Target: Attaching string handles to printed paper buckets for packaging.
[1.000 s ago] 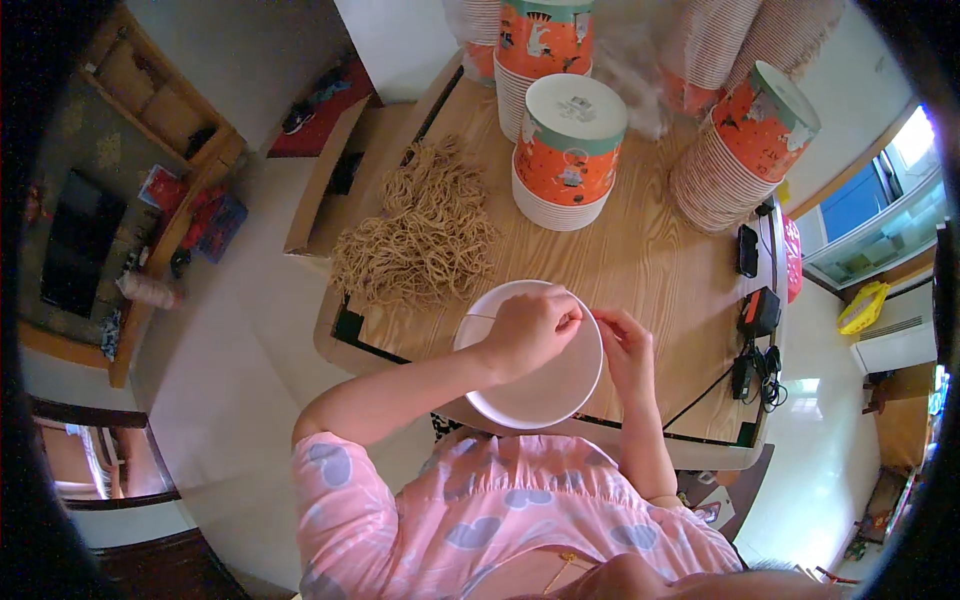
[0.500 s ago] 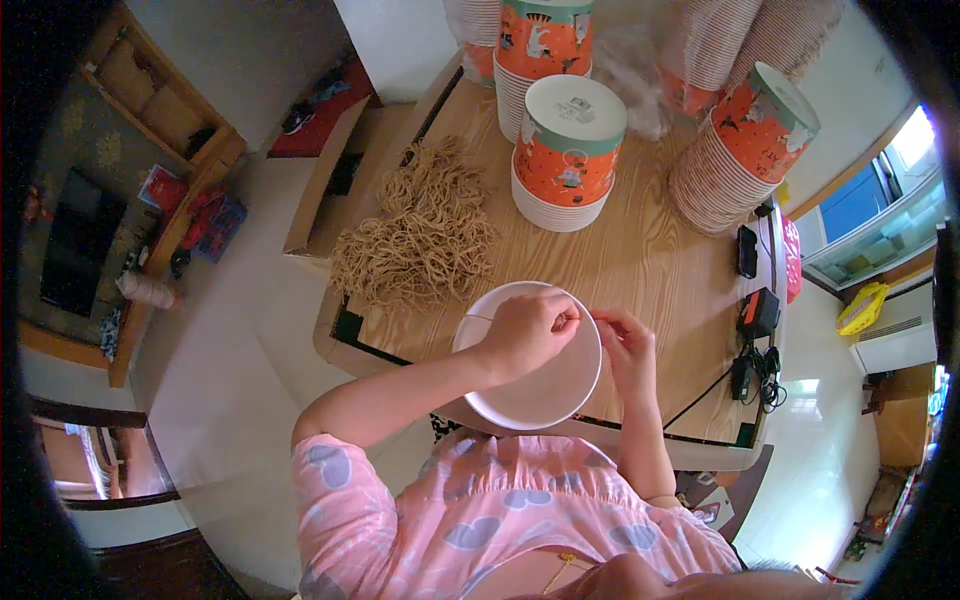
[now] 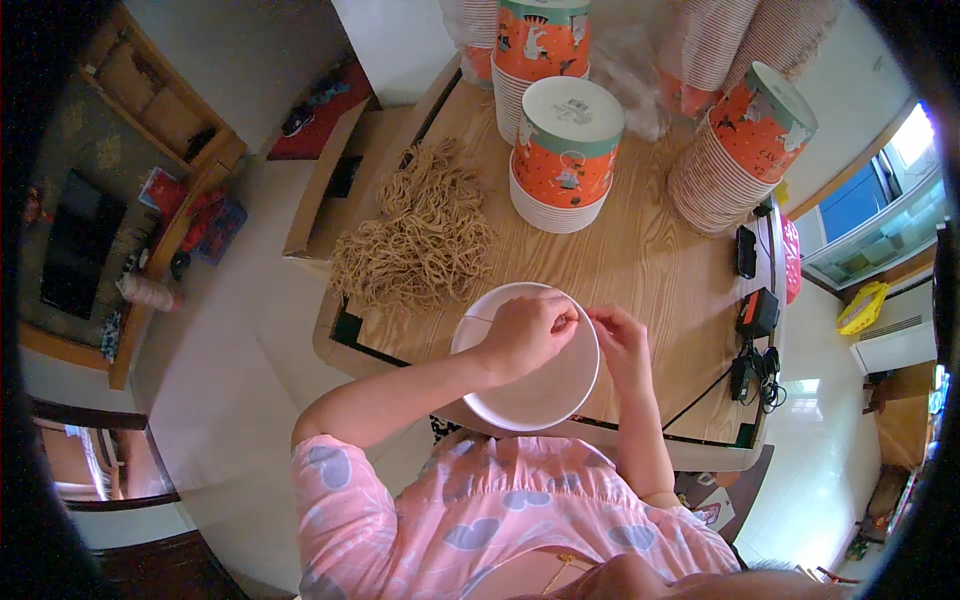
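A white round paper tub (image 3: 535,405) stands with its mouth up at the near edge of the table, close against my body. My left hand (image 3: 528,332) is over its mouth, the fingers curled in a pinch near the right inner wall. From that hand a thin tan cord (image 3: 479,318) sticks out to the left. Just outside the right rim, my right hand (image 3: 624,342) has its fingertips pressed together against the tub. What lies between those fingertips is too small to make out. A loose heap of tan cords (image 3: 420,240) lies beyond the tub, to the left.
Upturned stacks of orange and green printed tubs stand behind: one in the middle (image 3: 567,160), one at the right (image 3: 750,140), others at the back. Black adapters with cables (image 3: 757,315) lie along the right table edge. An open cardboard box (image 3: 335,190) is at the left.
Almost nothing differs. My right fingertips have shifted very slightly at the tub's rim; my left hand keeps its pinch.
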Motion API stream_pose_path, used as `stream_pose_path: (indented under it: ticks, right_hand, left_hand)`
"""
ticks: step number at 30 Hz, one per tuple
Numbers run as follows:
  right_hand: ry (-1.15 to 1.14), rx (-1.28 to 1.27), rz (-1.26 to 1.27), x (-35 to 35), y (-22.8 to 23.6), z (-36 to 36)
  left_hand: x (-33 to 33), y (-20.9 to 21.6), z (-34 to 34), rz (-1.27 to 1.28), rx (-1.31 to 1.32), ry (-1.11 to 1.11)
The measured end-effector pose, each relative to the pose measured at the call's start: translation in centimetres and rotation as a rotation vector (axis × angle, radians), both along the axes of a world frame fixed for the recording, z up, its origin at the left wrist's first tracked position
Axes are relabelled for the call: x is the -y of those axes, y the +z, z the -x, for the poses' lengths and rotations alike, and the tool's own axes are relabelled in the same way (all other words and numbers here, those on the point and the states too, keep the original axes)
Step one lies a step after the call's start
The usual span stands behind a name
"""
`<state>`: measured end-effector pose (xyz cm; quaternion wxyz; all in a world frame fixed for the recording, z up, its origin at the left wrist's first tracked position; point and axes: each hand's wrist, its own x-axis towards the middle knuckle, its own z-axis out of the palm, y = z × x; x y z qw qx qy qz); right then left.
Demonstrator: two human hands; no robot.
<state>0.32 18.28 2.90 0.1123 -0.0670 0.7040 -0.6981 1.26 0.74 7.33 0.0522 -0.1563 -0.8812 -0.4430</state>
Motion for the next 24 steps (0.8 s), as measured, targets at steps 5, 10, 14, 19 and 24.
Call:
stream_pose_path:
  ticks: [5,10,14,19,24]
  right_hand:
    - [0.030,0.004,0.038,0.2,-0.3,0.4]
    - [-0.027,-0.030,0.122,-0.2,-0.6,0.6]
    - [-0.046,-0.011,0.125,-0.3,0.4,0.9]
    - [0.035,-0.163,-0.064,0.2,3.0,2.5]
    - [0.122,-0.227,-0.214,0.6,3.8,3.4]
  left_hand:
    - [0.1,0.1,-0.1,-0.012,0.011,-0.010]
    - [0.0,0.9,-0.5,0.151,-0.138,0.022]
    - [0.1,2.2,-0.3,0.442,-0.299,-0.014]
    - [0.5,2.3,1.4,0.539,-0.212,-0.064]
    - [1.6,1.0,2.2,0.278,-0.098,-0.043]
